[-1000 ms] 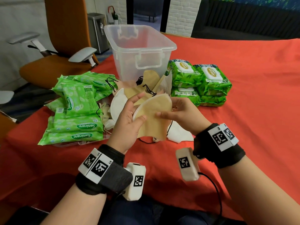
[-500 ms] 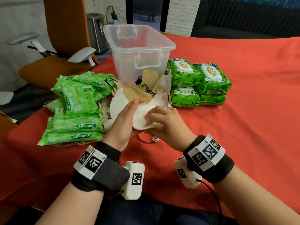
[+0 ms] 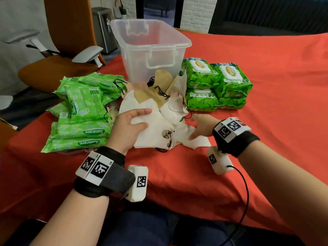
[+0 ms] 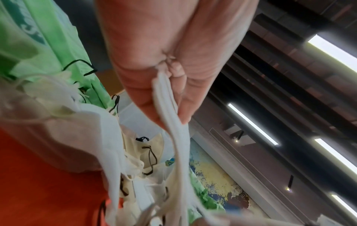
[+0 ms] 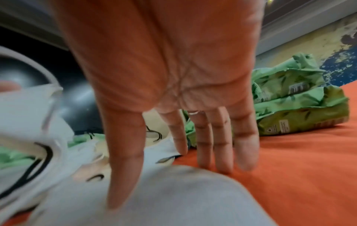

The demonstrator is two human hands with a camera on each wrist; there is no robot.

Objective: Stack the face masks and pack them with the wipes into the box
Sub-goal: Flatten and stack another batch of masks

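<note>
1. The left hand point(image 3: 130, 126) pinches a small stack of white face masks point(image 3: 154, 132), thumb on top and fingers beneath; the left wrist view shows the layered edges squeezed between thumb and fingers point(image 4: 168, 97).
2. The right hand point(image 3: 202, 126) is spread flat, fingers straight, pressing down on a single white mask point(image 3: 198, 141) that lies on the red tablecloth point(image 3: 266, 121) just right of the held stack. It grasps nothing. In the right wrist view the thumb rests on the mask point(image 5: 154, 198) and the fingertips point(image 5: 222, 165) touch the cloth.
3. More loose masks point(image 3: 156, 93), tan and white with black ear loops, lie heaped just beyond the hands, against the near wall of the clear plastic box point(image 3: 150, 50).
4. The box stands upright and open at the far middle of the table; I cannot make out anything inside it.
5. Flat light-green wipe packs point(image 3: 83, 121) are piled to the left of the masks, some overlapping and tilted.
6. Thicker dark-green wipe packs point(image 3: 216, 84) sit stacked two high to the right of the box, touching the mask heap.
7. An orange office chair point(image 3: 58, 50) stands off the far left corner.
</note>
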